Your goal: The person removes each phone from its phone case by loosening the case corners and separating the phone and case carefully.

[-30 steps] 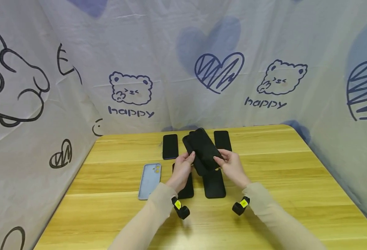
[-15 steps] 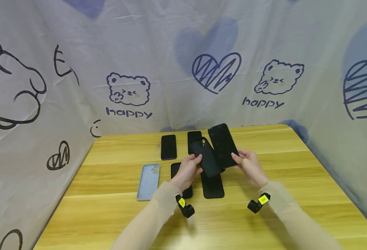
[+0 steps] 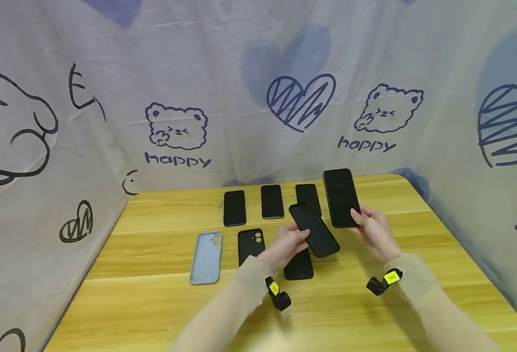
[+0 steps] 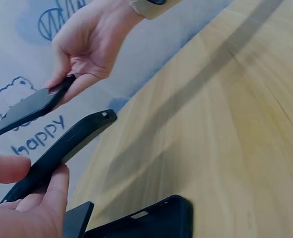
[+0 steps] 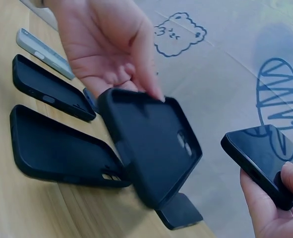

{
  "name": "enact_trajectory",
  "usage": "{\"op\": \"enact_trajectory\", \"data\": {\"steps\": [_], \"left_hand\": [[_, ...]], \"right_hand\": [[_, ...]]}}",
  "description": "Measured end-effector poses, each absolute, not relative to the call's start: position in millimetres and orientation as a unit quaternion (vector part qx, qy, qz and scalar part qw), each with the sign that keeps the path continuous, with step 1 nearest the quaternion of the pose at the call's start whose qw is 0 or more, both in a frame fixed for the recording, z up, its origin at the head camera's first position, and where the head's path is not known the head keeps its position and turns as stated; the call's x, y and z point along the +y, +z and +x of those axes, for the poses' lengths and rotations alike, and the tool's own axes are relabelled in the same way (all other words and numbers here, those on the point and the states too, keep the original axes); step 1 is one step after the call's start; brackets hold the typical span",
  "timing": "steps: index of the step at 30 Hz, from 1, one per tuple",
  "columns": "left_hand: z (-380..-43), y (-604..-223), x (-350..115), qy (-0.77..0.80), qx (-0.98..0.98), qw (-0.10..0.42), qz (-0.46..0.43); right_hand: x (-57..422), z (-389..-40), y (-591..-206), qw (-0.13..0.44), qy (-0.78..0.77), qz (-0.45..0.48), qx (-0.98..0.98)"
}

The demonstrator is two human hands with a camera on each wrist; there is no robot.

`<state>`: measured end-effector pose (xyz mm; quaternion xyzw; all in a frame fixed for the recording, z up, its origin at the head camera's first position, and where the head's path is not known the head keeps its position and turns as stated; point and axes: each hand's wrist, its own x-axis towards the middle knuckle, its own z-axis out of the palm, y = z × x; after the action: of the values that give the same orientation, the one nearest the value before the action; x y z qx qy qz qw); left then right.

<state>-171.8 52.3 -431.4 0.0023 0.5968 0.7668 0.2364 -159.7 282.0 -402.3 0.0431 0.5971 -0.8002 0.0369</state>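
My left hand (image 3: 283, 245) pinches a black phone case (image 3: 314, 230) by its edge, tilted above the table. Seen from the right wrist, the hollow inside and camera cutout of that case (image 5: 156, 144) face the camera. Farther right, my right hand (image 3: 376, 233) grips a black smartphone (image 3: 341, 198) at its lower corner, the dark screen showing. Phone and case are apart, with a gap between them in the left wrist view. Beneath the left hand lies another black case (image 3: 299, 268), partly covered. A third black case (image 3: 249, 243) lies left of it, its lower end hidden by the sleeve.
A light blue phone case (image 3: 206, 258) lies at the left of the row. Behind the cases, three dark phones lie on the wooden table (image 3: 144, 303): one at left (image 3: 234, 208), one in the middle (image 3: 272, 201), one at right (image 3: 308, 195). A printed curtain (image 3: 240, 98) surrounds the table.
The phone and the case overlapped a second ago and are now separated. The right hand has moved right with the phone; the left hand has moved slightly right and turned the case over.
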Motion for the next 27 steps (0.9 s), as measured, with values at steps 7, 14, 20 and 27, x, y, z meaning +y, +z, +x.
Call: {"op": "enact_trajectory", "data": {"steps": [7,14,20,27], "left_hand": [[-166,-439,68,0.724,0.638,0.261,0.018],[-161,-442,82,0.704,0.658,0.265,0.035],[-161,-448,92,0.698,0.664,0.268,0.021],[-161,-454,102,0.690,0.671,0.271,-0.011]], "right_hand": [[294,-156,-401,0.031,-0.808,0.064,0.584],[299,-153,-403,0.020,-0.809,0.078,0.582],[300,-152,-407,0.023,-0.806,0.080,0.587],[301,-152,-411,0.018,-0.794,0.088,0.601]]}}
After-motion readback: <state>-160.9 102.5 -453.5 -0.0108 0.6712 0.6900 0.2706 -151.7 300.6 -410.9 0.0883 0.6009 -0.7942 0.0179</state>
